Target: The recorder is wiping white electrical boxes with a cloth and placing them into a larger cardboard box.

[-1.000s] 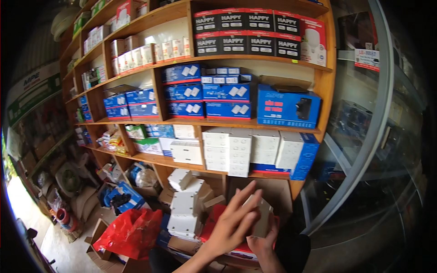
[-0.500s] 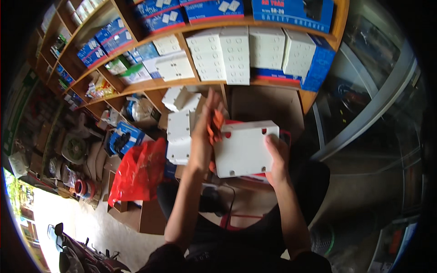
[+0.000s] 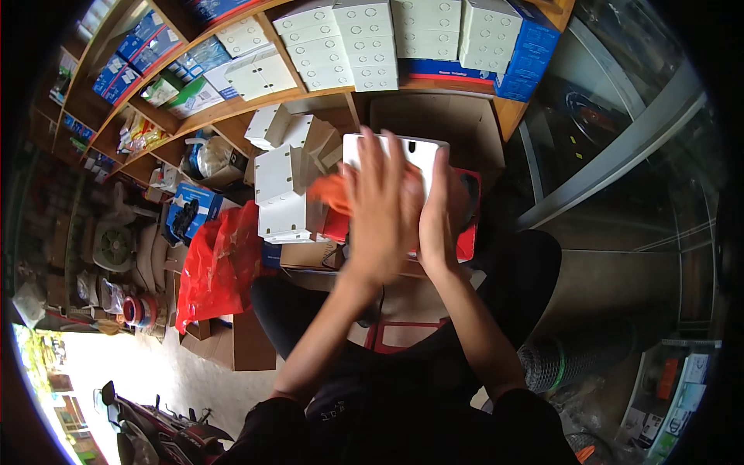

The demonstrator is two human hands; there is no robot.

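Observation:
In front of me, my right hand [image 3: 434, 231] grips a white rectangular plastic box [image 3: 418, 154] with small dark slots at its corners. My left hand [image 3: 376, 221], smeared by motion, lies over the box's face with an orange cloth [image 3: 329, 191] bunched under its palm and sticking out to the left. Behind and below them is a red box or tray [image 3: 467, 242] with something dark in it, partly hidden. Stacked white boxes [image 3: 275, 178] stand just left of my hands.
Wooden shelves [image 3: 217, 111] hold boxes ahead. A red plastic bag [image 3: 213, 271] and cardboard [image 3: 252, 341] lie at left. A motorbike [image 3: 147, 418] stands lower left. A glass cabinet [image 3: 589, 186] and wire mesh roll [image 3: 566, 360] are at right.
My left hand has come from the box's left side onto its face, bringing the orange cloth across. The view has tilted down, so the shelves sit higher in the picture.

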